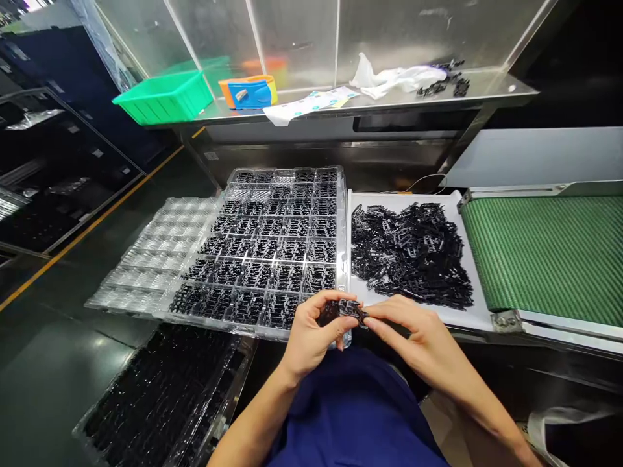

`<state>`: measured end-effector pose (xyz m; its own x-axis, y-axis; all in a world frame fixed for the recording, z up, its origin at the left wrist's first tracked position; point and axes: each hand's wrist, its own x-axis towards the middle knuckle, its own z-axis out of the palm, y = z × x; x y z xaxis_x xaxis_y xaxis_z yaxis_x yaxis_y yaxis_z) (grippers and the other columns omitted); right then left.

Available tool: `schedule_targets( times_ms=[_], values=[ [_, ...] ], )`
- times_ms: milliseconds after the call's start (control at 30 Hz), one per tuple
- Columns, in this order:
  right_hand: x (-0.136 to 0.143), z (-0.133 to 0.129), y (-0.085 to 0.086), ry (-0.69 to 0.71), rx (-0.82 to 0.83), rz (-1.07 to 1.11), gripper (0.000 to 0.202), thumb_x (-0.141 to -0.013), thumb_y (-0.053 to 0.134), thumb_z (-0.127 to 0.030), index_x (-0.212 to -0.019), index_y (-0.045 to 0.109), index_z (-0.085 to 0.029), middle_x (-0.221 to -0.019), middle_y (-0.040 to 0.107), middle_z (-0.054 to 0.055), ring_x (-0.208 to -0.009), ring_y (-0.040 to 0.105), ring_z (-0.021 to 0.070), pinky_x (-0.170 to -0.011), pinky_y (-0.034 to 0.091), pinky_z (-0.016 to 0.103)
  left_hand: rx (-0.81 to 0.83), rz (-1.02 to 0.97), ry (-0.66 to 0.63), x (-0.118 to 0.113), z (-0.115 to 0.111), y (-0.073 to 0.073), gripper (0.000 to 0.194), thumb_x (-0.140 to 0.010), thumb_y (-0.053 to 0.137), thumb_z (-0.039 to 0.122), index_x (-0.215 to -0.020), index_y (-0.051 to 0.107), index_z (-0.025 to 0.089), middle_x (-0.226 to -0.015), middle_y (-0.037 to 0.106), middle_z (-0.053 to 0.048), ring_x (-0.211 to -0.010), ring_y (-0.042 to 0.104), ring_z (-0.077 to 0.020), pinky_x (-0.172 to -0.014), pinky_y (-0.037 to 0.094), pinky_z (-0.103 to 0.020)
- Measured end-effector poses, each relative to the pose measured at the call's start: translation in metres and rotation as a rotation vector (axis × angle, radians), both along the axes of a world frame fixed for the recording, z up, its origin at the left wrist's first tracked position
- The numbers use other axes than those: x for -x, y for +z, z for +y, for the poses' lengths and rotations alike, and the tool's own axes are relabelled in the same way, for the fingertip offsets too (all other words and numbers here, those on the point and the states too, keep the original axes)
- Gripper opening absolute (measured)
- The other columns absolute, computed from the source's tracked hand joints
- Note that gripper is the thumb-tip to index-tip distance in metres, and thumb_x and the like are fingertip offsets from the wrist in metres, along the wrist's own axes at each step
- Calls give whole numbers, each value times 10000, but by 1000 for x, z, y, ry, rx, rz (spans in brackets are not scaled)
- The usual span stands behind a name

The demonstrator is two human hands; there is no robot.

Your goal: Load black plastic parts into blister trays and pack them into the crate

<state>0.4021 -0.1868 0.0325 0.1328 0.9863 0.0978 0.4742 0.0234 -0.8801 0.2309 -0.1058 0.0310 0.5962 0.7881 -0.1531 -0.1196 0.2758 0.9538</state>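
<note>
Between my two hands, close to my body, are some small black plastic parts. My left hand is closed around them, fingers above and thumb below. The thumb and fingertips of my right hand pinch their right end. Just beyond my left hand lies a clear plastic tray with rows of compartments, most of them filled with similar black parts. A heap of loose black parts lies on a white surface beyond my right hand. How many parts I hold is partly hidden by my fingers.
Empty clear trays lie left of the filled one. A lower tray of black parts sits bottom left. At right runs a green conveyor belt. The metal shelf holds a green bin, a tape dispenser and a white cloth.
</note>
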Motion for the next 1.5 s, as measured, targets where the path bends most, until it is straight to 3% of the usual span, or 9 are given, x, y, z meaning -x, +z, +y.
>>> schedule_targets(
  times_ms=[67, 133, 267, 400, 533, 700, 1100, 1300, 1500],
  values=[
    [1, 3, -4, 13, 86, 259, 259, -834, 673, -452, -1015, 762, -289, -999, 762, 42, -919, 683, 234, -842, 538, 383, 16, -15, -1, 0, -2, -2, 311, -724, 812, 354, -959, 713, 175, -623, 614, 23, -399, 462, -61, -429, 392, -202],
    [5, 6, -8, 1, 150, 500, 286, -787, 713, -481, -961, 767, -260, -950, 768, 39, -868, 697, 219, -817, 554, 353, 15, -28, 49, -3, -5, -3, 438, -680, 840, 411, -1024, 702, 177, -723, 651, 0, -423, 449, -55, -441, 389, -207],
    [18, 10, -16, -144, 124, 726, 301, -734, 753, -512, -872, 761, -245, -900, 767, 39, -844, 693, 211, -807, 555, 332, 67, -193, 282, -13, -11, -4, 669, -737, 683, 645, -1241, 620, 210, -922, 634, -30, -537, 414, -58, -514, 395, -199],
    [35, 12, -22, -158, 141, 767, 309, -726, 758, -514, -879, 762, -245, -902, 760, 43, -850, 683, 216, -819, 551, 343, 239, -321, 410, -21, -15, -3, 456, -923, 495, 566, -1208, 649, 245, -907, 577, -7, -665, 461, -87, -627, 430, -182],
    [43, 14, -26, -184, 137, 777, 329, -724, 762, -512, -907, 763, -239, -869, 750, 38, -812, 667, 207, -764, 556, 338, 93, -278, 478, -23, -18, -7, 310, -907, 586, 474, -1106, 706, 269, -989, 614, -11, -861, 537, -114, -767, 451, -173],
    [46, 14, -25, -179, 95, 821, 261, -736, 779, -442, -904, 769, -243, -922, 761, 29, -869, 684, 204, -825, 557, 340, -46, -365, 529, -27, -17, -18, 252, -906, 619, 404, -1114, 706, 294, -947, 634, -2, -869, 579, -98, -798, 474, -169],
    [38, 14, -19, -203, -47, 628, 143, -773, 762, -362, -863, 752, -251, -848, 748, 19, -788, 690, 170, -734, 567, 276, -86, -301, 315, -18, -19, -6, 330, -1005, 446, 337, -1265, 648, 302, -1253, 676, -27, -1171, 600, -142, -1062, 427, -256],
    [28, 13, -20, -170, -14, 552, 161, -803, 734, -396, -877, 744, -253, -845, 742, 14, -769, 680, 160, -729, 550, 268, -238, -155, 151, -13, -15, -5, 634, -852, 711, 213, -1426, 471, 331, -1387, 580, -37, -1232, 564, -178, -1064, 446, -276],
    [7, 11, -19, -85, 61, 502, 186, -811, 719, -413, -884, 741, -244, -872, 738, 19, -811, 674, 171, -758, 535, 281, -199, -37, 120, -18, -13, -5, 637, -853, 703, 245, -1441, 458, 255, -1387, 577, -76, -1226, 576, -200, -1061, 464, -295]
  ],
)
